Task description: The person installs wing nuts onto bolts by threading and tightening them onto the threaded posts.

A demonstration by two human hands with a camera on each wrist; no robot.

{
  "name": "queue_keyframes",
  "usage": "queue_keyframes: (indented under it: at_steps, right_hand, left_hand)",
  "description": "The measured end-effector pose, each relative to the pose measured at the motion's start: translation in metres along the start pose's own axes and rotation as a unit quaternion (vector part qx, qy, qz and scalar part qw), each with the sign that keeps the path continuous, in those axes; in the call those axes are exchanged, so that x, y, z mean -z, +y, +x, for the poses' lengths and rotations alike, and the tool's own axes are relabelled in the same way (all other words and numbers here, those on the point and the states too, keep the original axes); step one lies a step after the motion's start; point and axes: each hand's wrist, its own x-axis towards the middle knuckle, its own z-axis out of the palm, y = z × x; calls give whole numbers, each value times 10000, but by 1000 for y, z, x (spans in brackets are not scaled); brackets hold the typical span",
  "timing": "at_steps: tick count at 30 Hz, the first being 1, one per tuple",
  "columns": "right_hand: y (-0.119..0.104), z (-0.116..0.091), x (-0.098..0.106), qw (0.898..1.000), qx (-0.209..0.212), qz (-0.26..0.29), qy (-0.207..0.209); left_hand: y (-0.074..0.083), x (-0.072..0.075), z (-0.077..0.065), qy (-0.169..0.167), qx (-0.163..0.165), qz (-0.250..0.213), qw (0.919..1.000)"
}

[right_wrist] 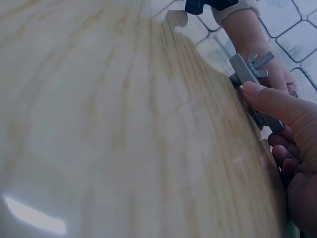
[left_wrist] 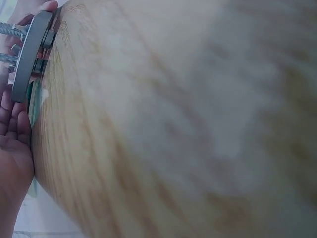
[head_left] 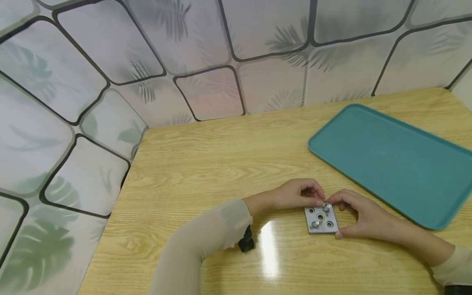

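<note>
A square grey metal plate [head_left: 313,230] with several round holes lies near the table's front. Two bolts run through it; their threaded ends stand up, and their heads show beneath the plate in the left wrist view. One wing nut [head_left: 315,224] sits at its near-left corner, another wing nut [head_left: 327,207] at the far-right corner. My left hand [head_left: 295,194] pinches that far-right wing nut, its fingertips partly hidden. With thumb and forefinger at the corners of the right edge, my right hand [head_left: 368,215] grips the plate [right_wrist: 242,69].
A large teal tray [head_left: 394,159] lies on the right side of the wooden table [head_left: 206,164], just beyond my right hand. Patterned wall covering [head_left: 273,82] rises behind the table and along its left. A black strap piece [head_left: 246,239] hangs at the left sleeve.
</note>
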Motion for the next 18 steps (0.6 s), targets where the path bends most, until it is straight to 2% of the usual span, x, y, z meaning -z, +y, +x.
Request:
queue_keyframes:
  at_steps: [3,10,14,18]
  right_hand:
    - [-1,0,0,10000,-22,-2,-9]
    - [-1,0,1,9999,-41,-100,-28]
    - [0,-1,0,9999,-59,-149,-38]
    - [1,-2,-1,9999,-49,-155,-22]
  left_hand:
    - [0,0,0,-23,-35,70,10000]
    - [-2,2,0,-266,-321,920,9949]
    - [-3,2,0,-485,-445,1118,9916]
    - [-3,1,0,-487,-548,1124,9909]
